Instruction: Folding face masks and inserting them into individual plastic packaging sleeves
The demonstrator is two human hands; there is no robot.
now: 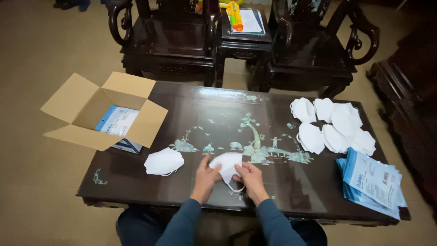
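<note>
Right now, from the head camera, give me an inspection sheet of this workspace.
Surface: dark inlaid table, glossy.
Job's things: white face mask held by both hands; a second mask lies to its left.
Clutter: pile of white masks far right; stack of blue pouches at right edge; open cardboard box on left corner.
Grippers: left hand and right hand pinch the mask.
Cables: nothing seen.
Surroundings: two dark wooden chairs, small side table between them.
</note>
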